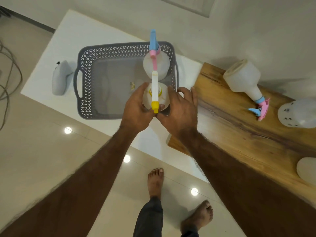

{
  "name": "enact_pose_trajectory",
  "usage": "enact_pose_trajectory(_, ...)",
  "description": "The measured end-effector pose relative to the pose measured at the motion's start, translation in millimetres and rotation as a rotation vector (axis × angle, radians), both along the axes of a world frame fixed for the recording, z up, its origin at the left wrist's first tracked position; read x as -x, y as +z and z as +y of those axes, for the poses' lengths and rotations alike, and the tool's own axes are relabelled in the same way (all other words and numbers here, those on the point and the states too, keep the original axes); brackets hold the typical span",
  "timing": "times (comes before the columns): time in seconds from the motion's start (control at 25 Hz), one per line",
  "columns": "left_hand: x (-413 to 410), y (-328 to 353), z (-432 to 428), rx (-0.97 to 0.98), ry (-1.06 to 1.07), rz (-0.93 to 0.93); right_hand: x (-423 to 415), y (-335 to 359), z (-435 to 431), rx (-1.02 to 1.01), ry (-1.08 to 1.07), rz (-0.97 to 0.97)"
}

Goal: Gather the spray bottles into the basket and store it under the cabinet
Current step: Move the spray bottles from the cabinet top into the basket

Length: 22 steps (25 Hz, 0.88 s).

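Grey lattice basket (pixel 106 69): stands on a white surface (pixel 56 48), two handles, serves as the reference for all places below.

Yellow-and-white spray bottle (pixel 155 93): upright at the basket's near right corner, over its rim; whether its base touches the basket floor cannot be told.

Left hand (pixel 136 108): fingers curled round the left side of this bottle, gripping its body.

Right hand (pixel 179 110): thumb and inner fingers against the bottle's right side, outer fingers spread loose toward the wooden board.

Pink-and-blue spray bottle (pixel 156 65): upright inside the basket, at its far right corner, just beyond the held bottle.

Second pink-and-blue spray bottle (pixel 244 81): lying on its side on the wooden board (pixel 239 130), right of the basket, well apart.

White round object (pixel 297 112): on the board, further right of the basket.

Grey object (pixel 60 77): on the white surface, just beside the basket's left handle.
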<state>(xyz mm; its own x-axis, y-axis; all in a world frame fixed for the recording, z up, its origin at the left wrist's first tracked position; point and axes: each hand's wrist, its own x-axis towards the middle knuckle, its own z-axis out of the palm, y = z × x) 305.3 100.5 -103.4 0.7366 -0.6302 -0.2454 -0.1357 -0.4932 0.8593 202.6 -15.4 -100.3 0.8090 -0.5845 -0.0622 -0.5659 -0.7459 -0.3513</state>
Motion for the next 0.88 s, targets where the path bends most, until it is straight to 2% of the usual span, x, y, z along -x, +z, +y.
enact_pose_trajectory(0.16,-5,-5,-4,-0.016,0.069,0.026,-5,-6,-1,0.110,0.004,0.046)
enact_pose_trajectory(0.52,-3,-13,-19,-0.079,0.048,-0.048,1,-1,-2,0.069,0.017,0.076)
enact_pose_trajectory(0.72,14,-8,-12,-0.010,0.113,-0.047,29,1,-3,0.022,-0.025,-0.053)
enact_pose_trajectory(0.76,21,-7,-10,-0.022,0.131,-0.093,38,2,-5,0.022,-0.045,-0.062)
enact_pose_trajectory(0.88,53,-4,-2,-0.141,0.148,-0.383,71,2,-14,-0.012,-0.099,-0.033)
